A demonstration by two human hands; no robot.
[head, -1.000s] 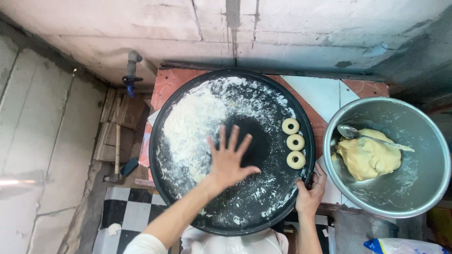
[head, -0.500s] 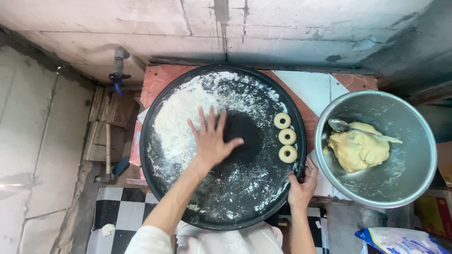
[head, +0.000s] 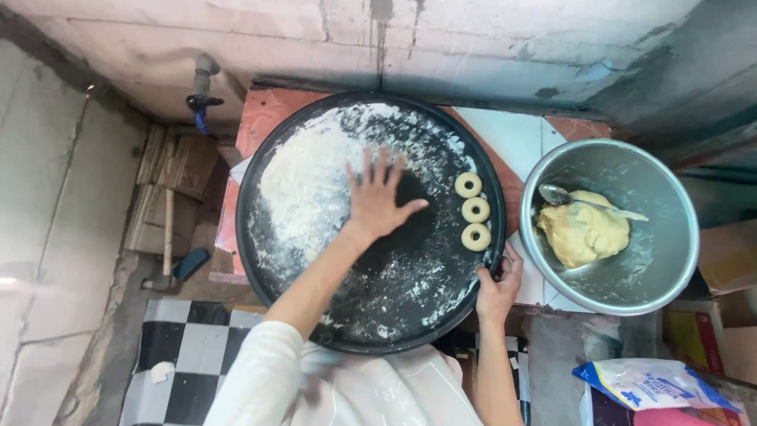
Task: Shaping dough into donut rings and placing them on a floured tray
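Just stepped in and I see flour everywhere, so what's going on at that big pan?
A person's left hand lies flat, fingers spread, on a floured round black tray, beside a thick patch of flour. The right hand grips the tray's near right rim. Three small dough rings sit in a column near the right edge. To the right, a metal bowl holds a lump of yellow dough and a spoon.

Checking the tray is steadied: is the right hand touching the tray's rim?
Touching. The head view shows the right hand with fingers curled over the rim of the round black tray, no gap visible.
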